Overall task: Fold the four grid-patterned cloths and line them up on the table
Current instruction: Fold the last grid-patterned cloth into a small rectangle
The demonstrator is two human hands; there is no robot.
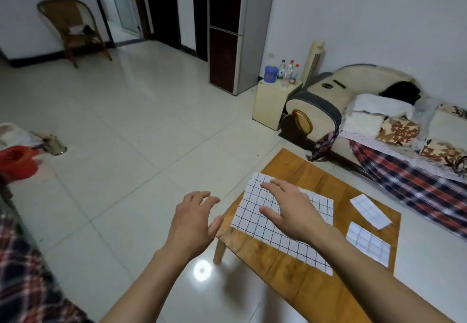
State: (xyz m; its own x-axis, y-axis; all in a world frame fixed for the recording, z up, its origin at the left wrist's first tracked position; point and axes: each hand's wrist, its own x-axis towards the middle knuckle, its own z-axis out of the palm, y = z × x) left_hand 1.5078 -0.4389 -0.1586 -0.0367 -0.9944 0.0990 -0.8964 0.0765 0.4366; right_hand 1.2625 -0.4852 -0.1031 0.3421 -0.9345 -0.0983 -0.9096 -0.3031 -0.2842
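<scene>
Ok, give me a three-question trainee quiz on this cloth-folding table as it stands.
1. True or false: the large spread-out grid cloth is already folded small.
2. How many small folded cloths lie near the table's right edge?
3. Which hand is over the spread-out cloth? A) left hand B) right hand C) neither

Key:
1. False: it lies flat and unfolded.
2. Two: the far folded cloth and the near folded cloth.
3. B: the right hand is over it with fingers spread; the left hand hangs off the table's left edge, above the floor.
</scene>
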